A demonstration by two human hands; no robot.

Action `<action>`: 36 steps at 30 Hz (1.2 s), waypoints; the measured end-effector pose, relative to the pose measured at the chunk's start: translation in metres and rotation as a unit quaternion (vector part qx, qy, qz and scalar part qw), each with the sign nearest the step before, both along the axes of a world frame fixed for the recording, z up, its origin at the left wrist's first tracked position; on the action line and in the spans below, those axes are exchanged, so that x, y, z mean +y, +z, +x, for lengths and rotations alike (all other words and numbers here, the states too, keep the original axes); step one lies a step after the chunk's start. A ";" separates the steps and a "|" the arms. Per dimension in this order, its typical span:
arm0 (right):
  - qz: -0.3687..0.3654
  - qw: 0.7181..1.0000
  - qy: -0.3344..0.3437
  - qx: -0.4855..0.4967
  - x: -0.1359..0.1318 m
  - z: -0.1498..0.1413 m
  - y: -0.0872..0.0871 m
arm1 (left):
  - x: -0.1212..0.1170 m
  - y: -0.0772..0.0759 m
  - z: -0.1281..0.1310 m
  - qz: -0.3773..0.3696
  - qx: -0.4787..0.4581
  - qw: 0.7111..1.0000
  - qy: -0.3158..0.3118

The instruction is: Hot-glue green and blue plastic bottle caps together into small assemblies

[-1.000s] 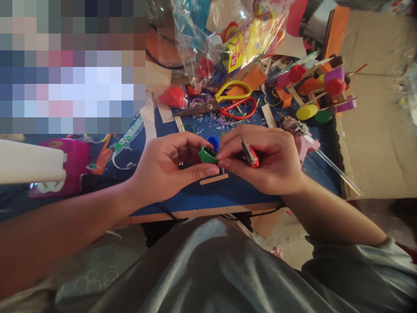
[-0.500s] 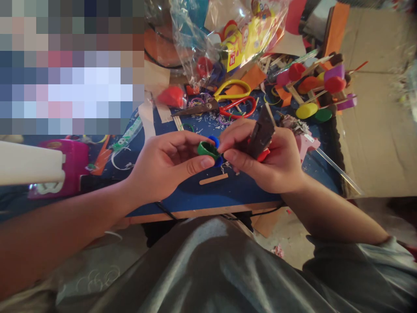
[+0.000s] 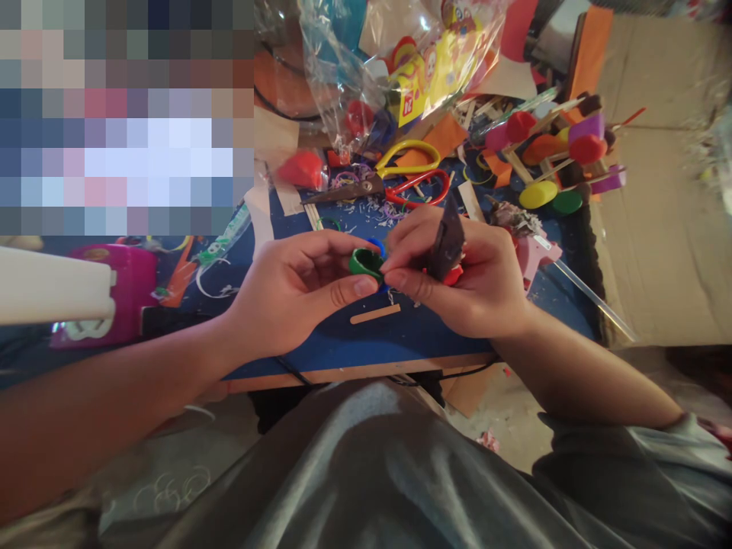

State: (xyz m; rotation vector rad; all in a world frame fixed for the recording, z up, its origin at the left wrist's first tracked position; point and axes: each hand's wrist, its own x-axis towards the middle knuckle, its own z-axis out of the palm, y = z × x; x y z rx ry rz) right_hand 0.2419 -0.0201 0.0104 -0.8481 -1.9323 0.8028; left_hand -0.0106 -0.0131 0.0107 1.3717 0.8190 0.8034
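Note:
My left hand (image 3: 286, 293) pinches a green bottle cap (image 3: 366, 262) between thumb and fingertips, its hollow side tilted up. Part of a blue cap (image 3: 376, 246) shows just behind it. The right hand (image 3: 486, 286) is closed, with its thumb and fingertip pressed together at the green cap's right rim. A dark flat piece (image 3: 448, 240) stands up out of that hand, and a red piece (image 3: 454, 275) peeks out below it. Whether the dark and red pieces are joined, I cannot tell. On the blue table (image 3: 320, 343) under the hands lies a short wooden stick (image 3: 375, 313).
Scissors (image 3: 374, 187) with yellow and red handles lie beyond the hands among paper shreds. Behind them is a clear plastic bag (image 3: 325, 69). Sticks with coloured caps (image 3: 537, 194) are piled at right, near a pink glue gun (image 3: 534, 255) and cardboard (image 3: 657, 252).
The dark flat piece has turned to a narrower, more pointed view and shifted slightly left with my right hand. The green cap has tilted a little, and less of the blue cap shows.

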 end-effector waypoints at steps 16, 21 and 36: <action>0.040 0.996 0.051 0.054 0.007 0.003 -0.003 | -0.002 0.002 -0.001 0.009 0.020 1.000 0.006; 0.048 0.997 0.032 0.044 0.005 0.000 -0.003 | -0.001 0.002 0.002 0.004 -0.003 1.000 -0.001; -0.037 0.991 0.051 0.120 0.003 -0.008 -0.005 | 0.000 0.006 -0.001 -0.013 -0.007 0.999 -0.028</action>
